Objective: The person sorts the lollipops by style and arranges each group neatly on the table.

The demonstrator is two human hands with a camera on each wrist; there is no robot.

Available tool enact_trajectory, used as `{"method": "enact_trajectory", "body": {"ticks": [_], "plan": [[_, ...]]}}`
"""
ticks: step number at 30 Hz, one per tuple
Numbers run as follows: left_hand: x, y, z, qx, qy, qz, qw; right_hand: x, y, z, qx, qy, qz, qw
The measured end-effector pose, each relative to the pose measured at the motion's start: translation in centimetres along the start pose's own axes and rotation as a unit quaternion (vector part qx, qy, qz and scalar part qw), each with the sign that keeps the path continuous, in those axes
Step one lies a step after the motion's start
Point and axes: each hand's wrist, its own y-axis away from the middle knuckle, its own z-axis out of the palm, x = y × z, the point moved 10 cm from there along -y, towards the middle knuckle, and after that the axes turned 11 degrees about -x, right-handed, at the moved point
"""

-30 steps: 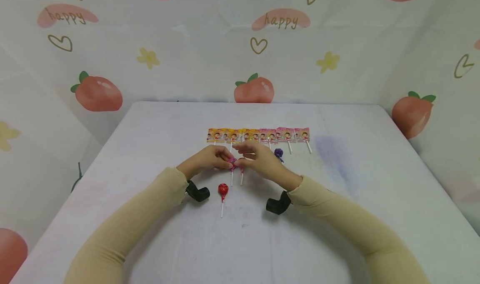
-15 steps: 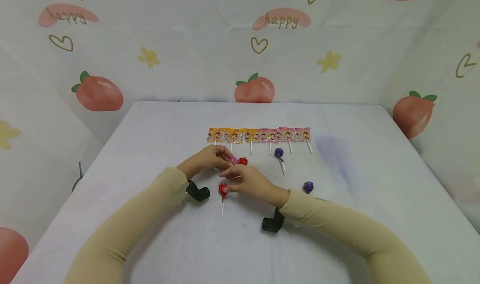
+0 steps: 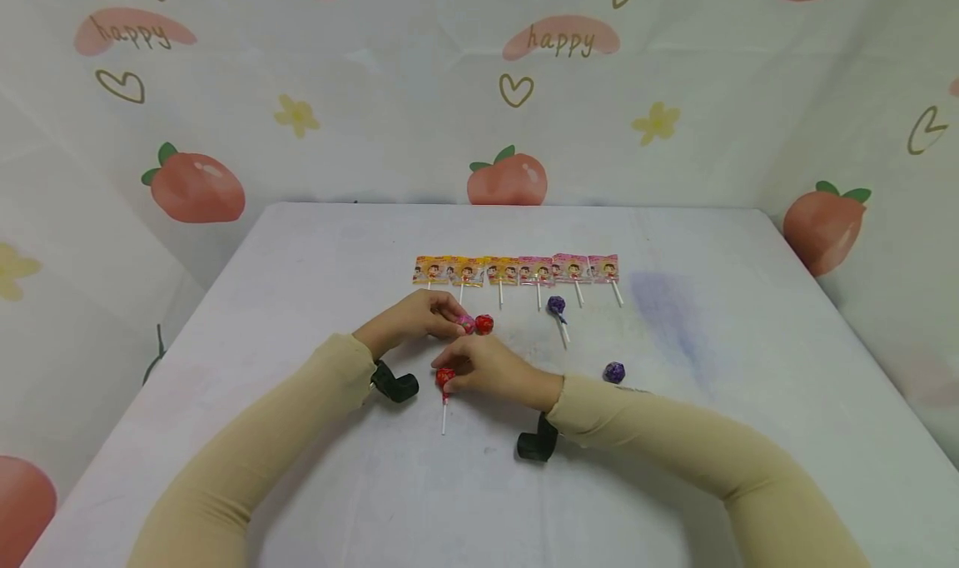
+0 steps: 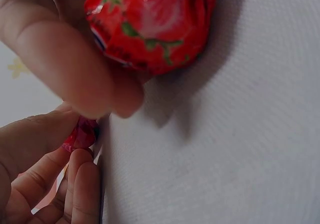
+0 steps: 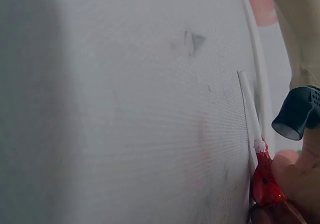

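My left hand (image 3: 415, 316) pinches the head of a pink-wrapped lollipop (image 3: 467, 324). In the left wrist view, that pink head (image 4: 81, 135) shows between thumb and fingers. Just right of it lies a red-wrapped lollipop (image 3: 484, 324), its stick hidden behind my right hand (image 3: 498, 370). Thumb and fingers of the right hand pinch the head of a second red lollipop (image 3: 444, 376) closer to me. Its white stick (image 5: 251, 107) points towards me, flat along the table.
Farther back runs a row of flat-packed lollipops, yellow (image 3: 468, 271) and pink (image 3: 573, 268). Two purple-wrapped lollipops, one behind (image 3: 556, 305) and one nearer (image 3: 614, 373), lie to the right. The white table (image 3: 337, 485) meets a patterned cloth backdrop (image 3: 404, 118).
My right hand has left the pink and red pair, come nearer to me, and now grips the front red lollipop. The left hand has stayed in place on the pink one.
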Motion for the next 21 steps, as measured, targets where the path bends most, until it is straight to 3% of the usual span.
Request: {"method": "enact_trajectory", "body": {"ticks": [4,11,16,21], "plan": [[0.1,0.0,0.1,-0.002,0.002,0.004,1.0000,-0.3,0.0,0.0,-0.006,0.019,0.005,1.000],[0.0,-0.1,0.1,-0.002,-0.004,0.005,1.0000,-0.1,0.7,-1.0,0.011,-0.002,0.009,1.000],[0.1,-0.1,0.0,-0.005,-0.008,0.004,0.9999,-0.3,1.7,-4.0,0.057,-0.019,0.018,0.998],[-0.1,-0.3,0.0,-0.005,0.003,0.000,1.0000,0.3,2.8,-7.4,0.097,-0.081,0.038,0.991]]}}
